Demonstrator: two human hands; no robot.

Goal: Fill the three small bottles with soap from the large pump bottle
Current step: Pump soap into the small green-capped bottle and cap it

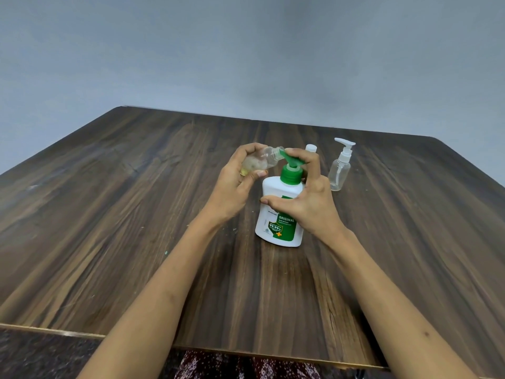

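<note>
Dark wood-grain table (136, 214); grey-blue wall (246, 50) behind; patterned fabric (246, 365) below table's near edge.

The left hand (240, 181) grips a tilted small clear bottle (262, 161), its mouth at the green pump spout (293, 159) of the large soap bottle (278, 214). The right hand (308, 198) presses that pump. Just beyond the right fingers (300, 154) stand a white cap (311, 148) and a clear pump bottle (339, 170) on the desk (136, 214).
</note>
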